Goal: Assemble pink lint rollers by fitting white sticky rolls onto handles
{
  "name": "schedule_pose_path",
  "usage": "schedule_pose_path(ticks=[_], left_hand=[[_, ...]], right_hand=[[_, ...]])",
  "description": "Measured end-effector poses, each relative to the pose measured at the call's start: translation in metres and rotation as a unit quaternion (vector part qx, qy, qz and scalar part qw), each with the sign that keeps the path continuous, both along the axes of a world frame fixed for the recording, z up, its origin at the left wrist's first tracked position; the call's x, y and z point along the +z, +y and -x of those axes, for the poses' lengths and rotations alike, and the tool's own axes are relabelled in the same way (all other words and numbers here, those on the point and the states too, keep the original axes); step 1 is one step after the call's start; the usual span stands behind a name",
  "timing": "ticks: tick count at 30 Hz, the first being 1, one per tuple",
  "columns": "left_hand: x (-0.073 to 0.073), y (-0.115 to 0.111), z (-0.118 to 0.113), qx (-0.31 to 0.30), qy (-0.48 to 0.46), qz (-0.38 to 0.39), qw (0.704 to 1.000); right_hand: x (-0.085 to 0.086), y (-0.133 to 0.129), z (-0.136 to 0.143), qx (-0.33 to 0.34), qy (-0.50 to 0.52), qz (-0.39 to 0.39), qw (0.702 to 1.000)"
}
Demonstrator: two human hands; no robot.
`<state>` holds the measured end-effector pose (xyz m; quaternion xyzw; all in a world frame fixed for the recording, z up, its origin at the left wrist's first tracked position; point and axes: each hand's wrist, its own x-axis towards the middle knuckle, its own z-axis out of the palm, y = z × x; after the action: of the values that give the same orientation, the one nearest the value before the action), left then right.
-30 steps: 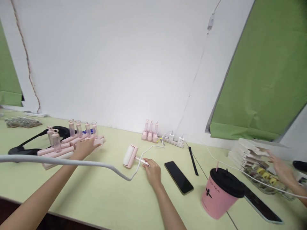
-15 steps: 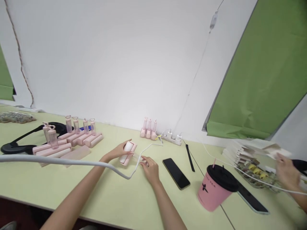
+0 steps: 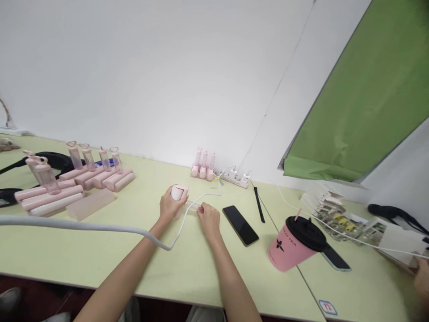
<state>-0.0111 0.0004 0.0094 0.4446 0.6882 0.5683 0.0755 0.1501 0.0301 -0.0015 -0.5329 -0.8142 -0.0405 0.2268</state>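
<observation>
My left hand (image 3: 168,206) is wrapped around a pink-and-white rounded case (image 3: 179,192) above the table, its white end turned upward. My right hand (image 3: 210,220) is closed on a small clear pinkish tube (image 3: 193,206) that reaches toward the case. Whether tube and case are joined is hard to see. A white cable (image 3: 181,230) passes in front of both hands. Left of them lie several pink cylinders (image 3: 67,197) with clear tubes (image 3: 87,158) with looped caps standing on them. A translucent pink sleeve (image 3: 91,203) lies in front of these.
Pink tube-topped items (image 3: 203,166) stand by the wall near a power strip (image 3: 234,178). To the right are a phone (image 3: 240,225), a black strap (image 3: 259,205), a pink cup (image 3: 291,246), another phone (image 3: 336,258) and white boxes (image 3: 321,199). Another person's hand (image 3: 421,279) touches a box at far right.
My left hand has tilted the case so its white end faces up. My right hand's fingers have closed further around the tube. The other person's hand has moved lower right. The view has shifted.
</observation>
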Motion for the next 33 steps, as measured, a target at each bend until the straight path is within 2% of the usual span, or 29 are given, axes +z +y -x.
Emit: schedule_pose_path(ticks=[4, 5, 7, 9, 10, 11, 12, 13, 15, 17, 19, 20, 23, 25, 29, 33], left_hand=[[0.007, -0.006, -0.008, 0.082, 0.037, -0.013, 0.996], [0.009, -0.007, -0.008, 0.080, 0.037, -0.022, 0.996], [0.013, -0.008, 0.000, 0.018, -0.005, -0.038, 0.999], [0.017, -0.009, 0.020, -0.062, -0.139, -0.070, 0.986], [0.019, -0.009, 0.033, -0.084, -0.231, -0.091, 0.965], [0.022, -0.009, 0.047, -0.074, -0.330, -0.125, 0.933], [0.025, -0.009, 0.061, -0.067, -0.387, -0.155, 0.906], [0.029, -0.009, 0.073, -0.045, -0.398, -0.167, 0.901], [0.036, -0.006, 0.088, 0.014, -0.318, -0.131, 0.939], [0.041, 0.001, 0.089, 0.118, -0.159, -0.054, 0.979], [0.043, 0.012, 0.080, 0.181, 0.014, 0.007, 0.983], [0.043, 0.018, 0.074, 0.184, 0.094, 0.024, 0.978], [0.038, 0.037, 0.058, 0.172, 0.270, 0.058, 0.946], [0.030, 0.048, 0.052, 0.183, 0.327, 0.092, 0.923], [0.004, 0.060, 0.046, 0.131, 0.380, 0.134, 0.906], [-0.023, 0.064, 0.046, 0.004, 0.370, 0.154, 0.916]], right_hand=[[0.002, -0.006, 0.005, -0.003, -0.002, -0.020, 1.000], [0.001, -0.006, 0.005, 0.006, 0.005, -0.019, 1.000], [0.000, -0.001, 0.000, 0.043, 0.034, 0.004, 0.998], [-0.002, 0.007, -0.010, 0.083, 0.107, 0.071, 0.988], [-0.002, 0.012, -0.015, 0.089, 0.155, 0.105, 0.978], [-0.003, 0.017, -0.021, 0.081, 0.206, 0.128, 0.967], [-0.004, 0.021, -0.026, 0.064, 0.251, 0.137, 0.956], [-0.005, 0.025, -0.029, 0.045, 0.283, 0.135, 0.949], [-0.008, 0.027, -0.031, 0.021, 0.299, 0.115, 0.947], [-0.011, 0.025, -0.028, 0.025, 0.261, 0.107, 0.959], [-0.013, 0.020, -0.024, 0.058, 0.178, 0.079, 0.979], [-0.014, 0.018, -0.022, 0.081, 0.129, 0.056, 0.987], [-0.015, 0.015, -0.023, 0.136, 0.022, -0.008, 0.990], [-0.013, 0.014, -0.025, 0.145, 0.002, -0.030, 0.989], [-0.010, 0.014, -0.027, 0.166, 0.003, -0.036, 0.985], [-0.010, 0.014, -0.025, 0.190, -0.001, 0.007, 0.982]])
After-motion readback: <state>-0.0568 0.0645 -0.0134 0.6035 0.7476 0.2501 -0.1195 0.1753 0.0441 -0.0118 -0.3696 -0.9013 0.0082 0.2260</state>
